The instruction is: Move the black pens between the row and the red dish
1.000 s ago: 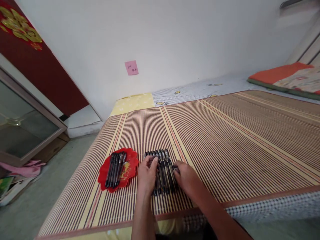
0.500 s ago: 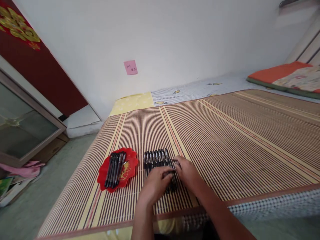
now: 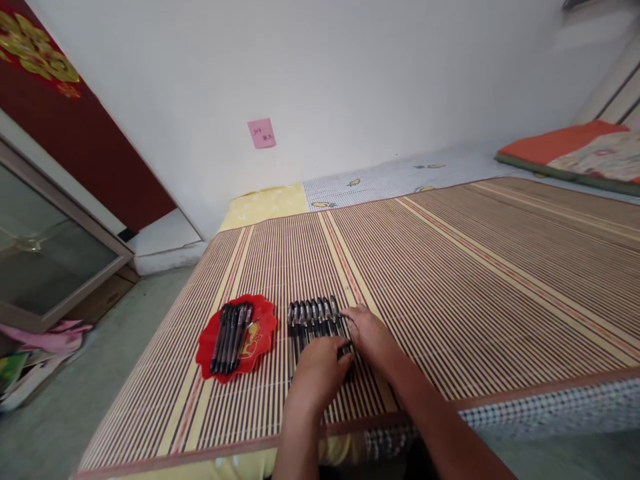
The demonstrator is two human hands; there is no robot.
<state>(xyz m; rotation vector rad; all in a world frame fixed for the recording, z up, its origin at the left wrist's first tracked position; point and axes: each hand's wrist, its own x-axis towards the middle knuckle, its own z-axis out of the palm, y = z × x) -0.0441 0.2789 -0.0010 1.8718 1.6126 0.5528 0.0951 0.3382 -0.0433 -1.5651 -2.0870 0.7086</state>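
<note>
Several black pens (image 3: 313,313) lie side by side in a tight row on the striped mat, their top ends lined up. My left hand (image 3: 320,367) bends over the lower part of the row and hides the pens' near ends. Its thumb and forefinger close around a pen at the right end. Against the right side of the row, my right hand (image 3: 373,337) has its bent fingers on that same end pen, near its upper part. To the left, a red scalloped plate (image 3: 267,317) holds several more black pens (image 3: 231,339).
The striped mat (image 3: 430,287) covers a bed, with its front edge close to me. A folded orange and floral quilt (image 3: 550,147) rests at the far right. A pink note (image 3: 261,133) is on the white wall. A glass-fronted cabinet door (image 3: 45,247) stands left.
My left hand has shifted slightly right and down along the row, showing more of the left pens. My right hand has edged slightly left and up. The pens on the plate look unchanged.
</note>
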